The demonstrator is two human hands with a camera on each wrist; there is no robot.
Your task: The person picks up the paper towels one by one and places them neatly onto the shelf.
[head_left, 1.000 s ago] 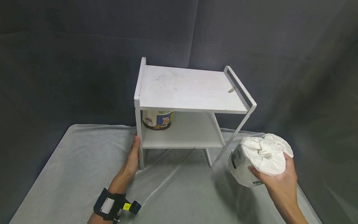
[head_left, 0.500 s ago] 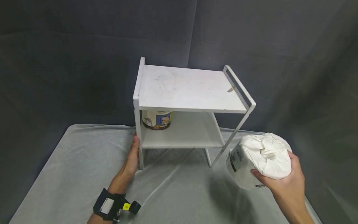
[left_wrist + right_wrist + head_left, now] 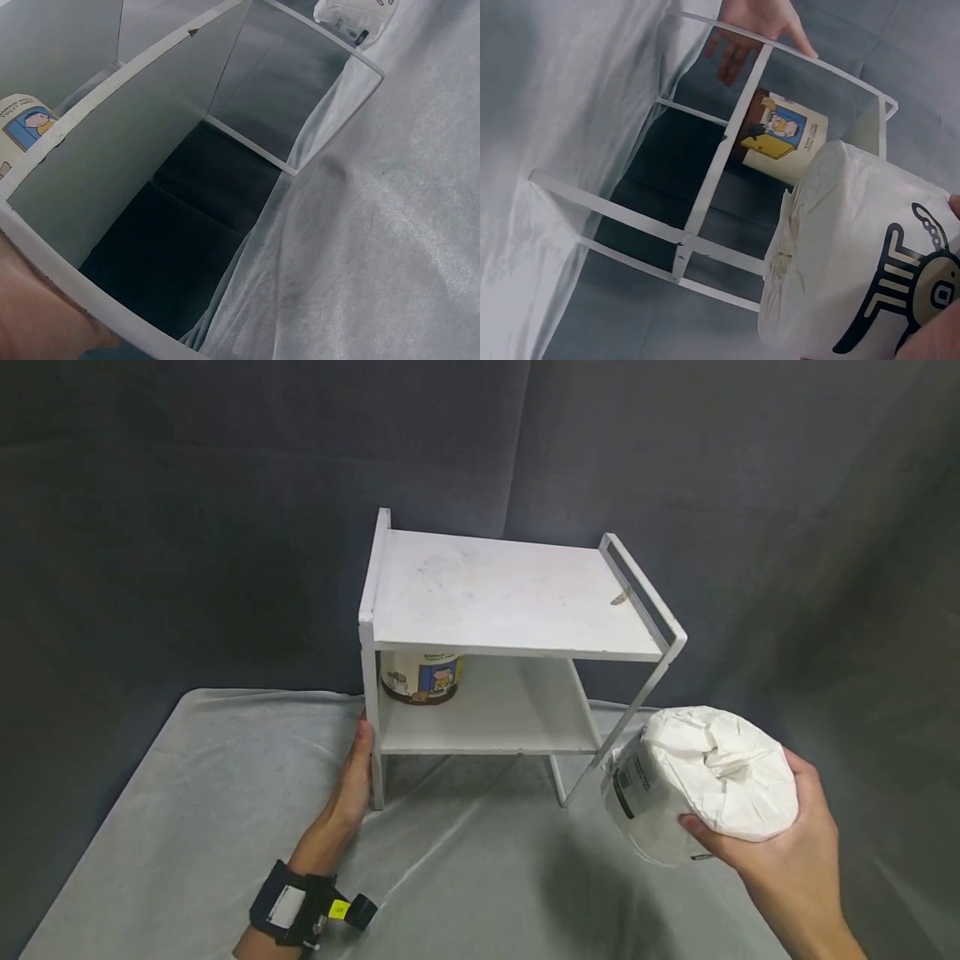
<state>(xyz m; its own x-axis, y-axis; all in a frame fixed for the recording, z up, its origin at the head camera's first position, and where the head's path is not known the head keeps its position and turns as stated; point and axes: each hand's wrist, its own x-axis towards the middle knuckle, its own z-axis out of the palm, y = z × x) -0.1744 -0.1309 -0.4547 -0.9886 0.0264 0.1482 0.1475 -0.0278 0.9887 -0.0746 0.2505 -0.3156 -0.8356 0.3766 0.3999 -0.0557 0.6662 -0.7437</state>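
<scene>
A small white two-tier shelf (image 3: 517,597) stands on the cloth. My left hand (image 3: 352,785) rests against its left side frame; in the right wrist view that hand's fingers (image 3: 733,60) show loosely extended through the frame, thumb apart. My right hand (image 3: 795,852) grips a white wrapped toilet paper roll (image 3: 720,777), thumb on the near side, its far fingers mostly hidden. The roll is tilted above the cloth, right of the shelf, its crumpled end facing up. Black cartoon print shows on its wrapper (image 3: 870,247) in the right wrist view.
A cream toilet paper roll (image 3: 422,679) with a cartoon picture stands on the lower tier at the left, its top hidden by the upper tier. Grey cloth (image 3: 225,793) covers the table. A dark curtain (image 3: 262,527) hangs behind.
My right hand has shifted a little to the right and turned the wrapped roll, so more of its crumpled end shows. The left hand and the shelf have stayed in place.
</scene>
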